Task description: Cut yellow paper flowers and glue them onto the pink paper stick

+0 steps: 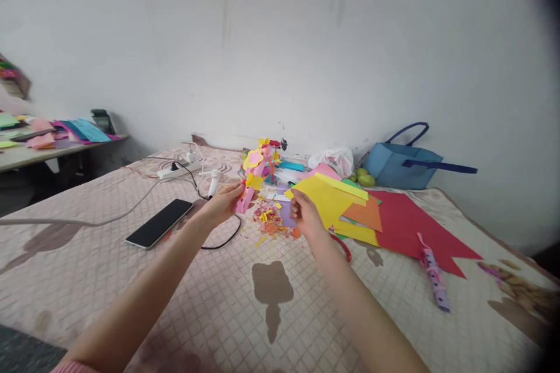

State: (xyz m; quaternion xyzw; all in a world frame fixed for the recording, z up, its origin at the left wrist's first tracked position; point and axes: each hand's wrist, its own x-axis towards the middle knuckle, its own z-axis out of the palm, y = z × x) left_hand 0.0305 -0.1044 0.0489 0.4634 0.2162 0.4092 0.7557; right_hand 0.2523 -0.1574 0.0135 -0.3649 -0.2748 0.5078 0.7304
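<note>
My left hand (pixel 228 200) is closed around the lower part of a pink paper strip decorated with flowers (pixel 254 170), mostly yellow with some pink and red, held up above the table. My right hand (pixel 305 213) is raised to the right of it, fingers curled in a pinch. Whatever it may hold is too small to make out. Under and between the hands lies a pile of paper scraps (pixel 270 218) in red, yellow and orange. Yellow paper sheets (pixel 315 198) lie just beyond my right hand, and a red-handled tool (pixel 342 246) shows partly behind my right forearm.
A black-screened phone (pixel 160 223) and a power strip (pixel 178 169) with cables are on the left. On the right lie red paper (pixel 400 224), a rolled purple paper piece (pixel 434 280) and a blue bag (pixel 398 164). A second table (pixel 65 151) holds coloured paper.
</note>
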